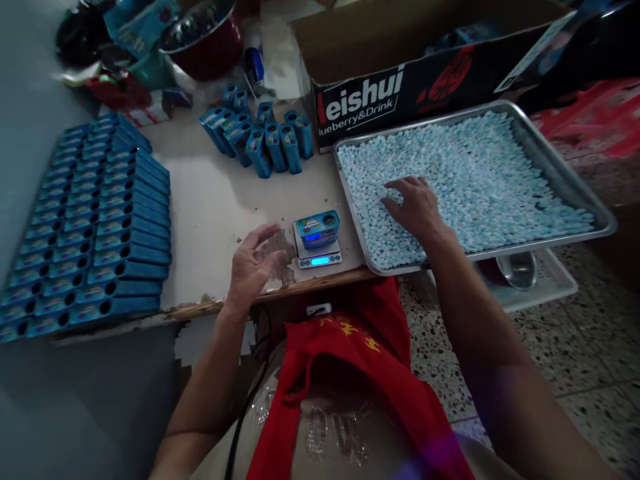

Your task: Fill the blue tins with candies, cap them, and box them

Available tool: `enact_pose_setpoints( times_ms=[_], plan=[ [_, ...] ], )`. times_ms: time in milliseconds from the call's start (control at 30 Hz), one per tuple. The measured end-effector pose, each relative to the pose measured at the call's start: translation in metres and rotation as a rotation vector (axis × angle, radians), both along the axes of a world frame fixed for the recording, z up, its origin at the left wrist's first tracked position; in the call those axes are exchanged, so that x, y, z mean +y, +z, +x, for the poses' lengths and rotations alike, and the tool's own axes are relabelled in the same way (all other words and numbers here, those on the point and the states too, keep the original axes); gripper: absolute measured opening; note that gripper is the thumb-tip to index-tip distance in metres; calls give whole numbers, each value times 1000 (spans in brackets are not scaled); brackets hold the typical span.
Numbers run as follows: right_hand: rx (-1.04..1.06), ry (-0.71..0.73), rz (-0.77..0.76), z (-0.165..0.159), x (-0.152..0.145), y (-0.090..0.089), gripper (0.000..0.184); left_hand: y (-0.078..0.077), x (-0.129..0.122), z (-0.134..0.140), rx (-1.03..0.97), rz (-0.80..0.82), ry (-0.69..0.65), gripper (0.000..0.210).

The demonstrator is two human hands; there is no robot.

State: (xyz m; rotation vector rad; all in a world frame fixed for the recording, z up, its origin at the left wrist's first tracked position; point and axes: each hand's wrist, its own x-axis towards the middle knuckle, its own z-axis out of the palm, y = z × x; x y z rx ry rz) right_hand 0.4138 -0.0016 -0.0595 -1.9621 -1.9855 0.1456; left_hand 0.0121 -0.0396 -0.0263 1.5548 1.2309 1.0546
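Observation:
A small blue box (319,227) with a round hole in its top rests on a digital scale (319,260) with a lit display. Left of the scale, my left hand (254,265) hovers over the worn table edge, its thumb and fingers apart and nothing in them. My right hand (416,205) is over the left part of a metal tray (564,157), at the layer of small pale blue and white pellets (475,180). Its thumb and forefinger are spread, and no pellet shows between them; the fingertips are partly hard to make out.
Rows of blue boxes (95,227) cover the table's left side. Several more boxes (270,143) stand behind the scale. A cardboard carton (365,103) sits behind the tray, and a red bowl (210,50) at the back. Below the tray is a white plastic bin (555,283).

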Motion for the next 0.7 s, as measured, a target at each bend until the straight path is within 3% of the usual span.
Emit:
enact_pose_setpoints(
  times_ms=[133,267,500,700],
  plan=[
    [-109,76,-64,-11,-6,-4,56,-12,-17,-20,-11,-112,193,43],
    [-142,72,-115,-17,-5,-5,43,-22,-31,-33,-38,-154,296,39],
    [54,51,-141,-9,-2,15,7,-15,-35,-42,7,-101,350,33],
    [188,-41,-166,-4,-13,30,12,-12,-23,-36,-18,-73,294,28]
  ],
)
